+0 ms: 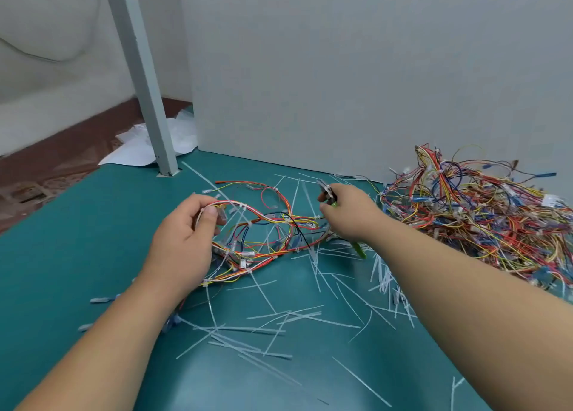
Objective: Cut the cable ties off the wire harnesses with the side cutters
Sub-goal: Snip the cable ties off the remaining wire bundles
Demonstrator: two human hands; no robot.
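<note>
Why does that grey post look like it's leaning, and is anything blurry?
Head view: the wide-angle lens bends the edges, so the grey post tilts and the forearms look stretched; light is soft and even, with a pale sheen on the green table; the harness pile at right looks slightly smeared.

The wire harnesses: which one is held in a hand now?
The single harness spread in the middle: the left hand grips its end. The others lie in a tangled pile at the right, untouched; the right hand holds the side cutters.
</note>
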